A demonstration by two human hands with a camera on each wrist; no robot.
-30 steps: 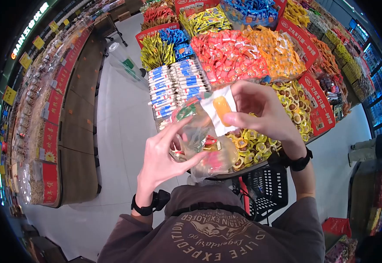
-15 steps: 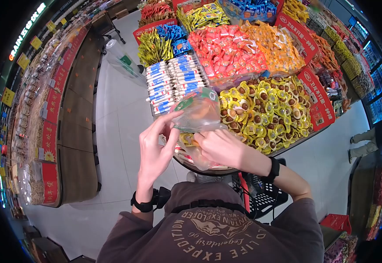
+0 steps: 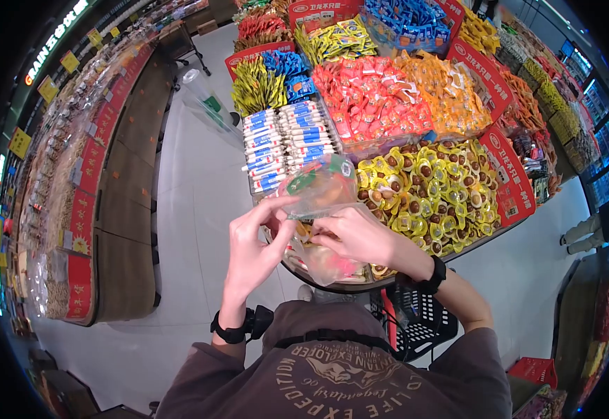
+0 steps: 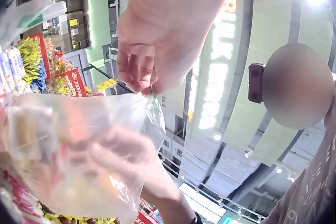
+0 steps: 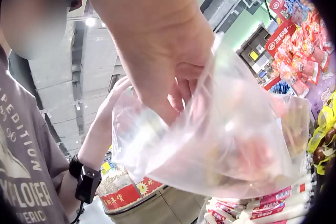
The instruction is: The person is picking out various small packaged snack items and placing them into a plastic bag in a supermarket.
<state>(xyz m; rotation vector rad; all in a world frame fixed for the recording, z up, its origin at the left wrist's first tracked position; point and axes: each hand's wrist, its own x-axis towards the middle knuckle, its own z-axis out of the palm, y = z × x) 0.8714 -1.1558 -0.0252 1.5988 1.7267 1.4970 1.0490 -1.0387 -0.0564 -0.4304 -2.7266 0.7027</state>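
Note:
The left hand (image 3: 255,244) pinches the rim of a clear plastic bag (image 3: 322,188) between thumb and fingers; in the left wrist view this hand (image 4: 157,50) grips the bag (image 4: 105,108) at its top corner. Curled fingers of the right hand (image 3: 360,237) are at the bag's mouth. The right wrist view shows the right hand (image 5: 157,56) reaching into the bag (image 5: 210,166), its fingertips partly behind the film; whether they hold anything is hidden. A white-wrapped, orange-brown piece (image 4: 31,129) shows blurred through the plastic.
Below the hands is a snack display with yellow packets (image 3: 430,188), white-and-blue sticks (image 3: 287,140), red packets (image 3: 374,98) and orange packets (image 3: 444,91). A black basket (image 3: 423,321) is near the body. Shelving (image 3: 119,209) stands left.
The right hand, which held up an orange piece on white wrapping, has come down and left to the bag's mouth. Its fingers have shifted slightly there; the left hand still holds the bag.

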